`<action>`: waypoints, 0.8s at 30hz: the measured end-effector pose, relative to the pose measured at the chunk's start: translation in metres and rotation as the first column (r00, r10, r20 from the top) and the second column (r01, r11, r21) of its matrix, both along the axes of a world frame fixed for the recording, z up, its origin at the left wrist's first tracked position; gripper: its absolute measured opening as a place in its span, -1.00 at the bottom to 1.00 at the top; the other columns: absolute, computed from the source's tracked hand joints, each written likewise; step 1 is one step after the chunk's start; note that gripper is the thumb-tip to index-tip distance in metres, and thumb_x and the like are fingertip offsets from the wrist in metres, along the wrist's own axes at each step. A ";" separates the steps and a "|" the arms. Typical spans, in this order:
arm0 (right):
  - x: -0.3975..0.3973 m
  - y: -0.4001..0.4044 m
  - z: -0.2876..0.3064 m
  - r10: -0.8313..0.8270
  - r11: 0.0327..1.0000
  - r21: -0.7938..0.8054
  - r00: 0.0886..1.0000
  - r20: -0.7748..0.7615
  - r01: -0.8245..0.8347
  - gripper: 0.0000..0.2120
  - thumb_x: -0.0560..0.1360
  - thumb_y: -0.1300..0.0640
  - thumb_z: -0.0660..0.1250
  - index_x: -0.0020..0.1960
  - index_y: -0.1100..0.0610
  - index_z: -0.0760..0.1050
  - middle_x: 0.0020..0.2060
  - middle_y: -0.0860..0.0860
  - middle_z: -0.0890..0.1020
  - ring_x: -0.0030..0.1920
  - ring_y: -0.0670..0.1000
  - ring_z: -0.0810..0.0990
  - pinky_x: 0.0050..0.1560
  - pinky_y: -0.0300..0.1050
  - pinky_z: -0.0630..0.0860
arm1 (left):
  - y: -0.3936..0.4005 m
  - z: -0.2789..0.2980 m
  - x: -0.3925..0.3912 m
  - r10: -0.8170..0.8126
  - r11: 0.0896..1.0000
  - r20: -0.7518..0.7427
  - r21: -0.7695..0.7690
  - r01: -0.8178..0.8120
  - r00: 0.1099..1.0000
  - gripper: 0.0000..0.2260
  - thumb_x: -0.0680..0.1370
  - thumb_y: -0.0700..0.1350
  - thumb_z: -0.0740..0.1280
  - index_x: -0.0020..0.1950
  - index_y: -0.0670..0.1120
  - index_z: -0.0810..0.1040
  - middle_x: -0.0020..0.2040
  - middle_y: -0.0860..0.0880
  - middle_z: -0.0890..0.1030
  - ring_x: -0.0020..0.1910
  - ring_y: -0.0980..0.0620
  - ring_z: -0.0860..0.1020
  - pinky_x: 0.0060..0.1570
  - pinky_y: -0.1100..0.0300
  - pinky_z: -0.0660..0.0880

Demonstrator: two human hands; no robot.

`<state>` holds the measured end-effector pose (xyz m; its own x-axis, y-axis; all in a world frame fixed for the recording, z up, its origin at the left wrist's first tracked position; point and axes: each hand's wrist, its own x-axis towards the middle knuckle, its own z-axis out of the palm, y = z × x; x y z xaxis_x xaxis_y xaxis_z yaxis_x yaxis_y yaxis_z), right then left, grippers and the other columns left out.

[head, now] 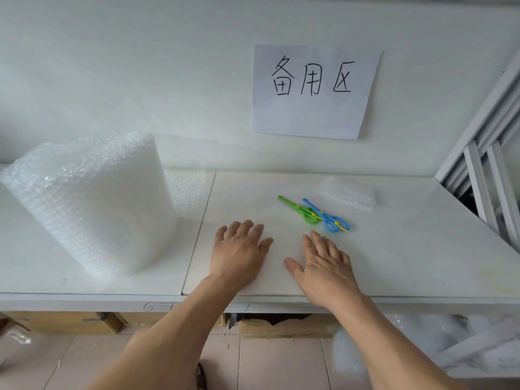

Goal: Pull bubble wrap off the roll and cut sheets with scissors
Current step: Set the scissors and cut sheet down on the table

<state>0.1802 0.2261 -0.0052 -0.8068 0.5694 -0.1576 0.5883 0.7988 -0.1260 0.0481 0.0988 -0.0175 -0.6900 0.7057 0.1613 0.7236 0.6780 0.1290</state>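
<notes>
Both hands lie flat, palms down, on the white tabletop [408,249], near its front edge. The left hand [239,249] has its fingers spread and relaxed, gripping nothing. The right hand [326,266] is likewise flat with fingers extended and thumb out to the left, also holding nothing; its fingertips reach toward the scissors without touching them.

The bubble wrap roll [90,204] stands upright on the left part of the table, well to the left of the left hand. A loose length of wrap runs from it toward the far edge, lying against the wall behind the roll and spreading to the right.

Two pairs of plastic scissors lie just beyond the right hand: the green scissors [299,209] on the left and the blue scissors [327,215] on the right, their handles overlapping and their blades pointing far-left. Farther right, near the wall, sits a small folded stack of bubble wrap sheets [349,192].

A paper sign [315,91] with handwritten characters is fixed to the wall above the scissors. White metal framing [484,164] leans at the far right. Cardboard boxes [281,327] sit under the table.
</notes>
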 end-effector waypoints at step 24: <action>-0.008 -0.010 0.041 -0.664 0.513 -0.828 0.716 -0.217 0.225 -0.88 0.53 0.22 0.29 0.05 0.20 0.44 -0.15 0.13 0.59 -0.33 0.03 0.58 -0.30 -0.08 0.60 | -0.012 -0.003 0.012 0.096 0.992 0.027 0.082 -0.098 0.995 -0.50 0.61 0.26 0.07 0.41 0.00 0.40 0.39 0.04 0.46 0.42 -0.01 0.34 0.37 0.08 0.19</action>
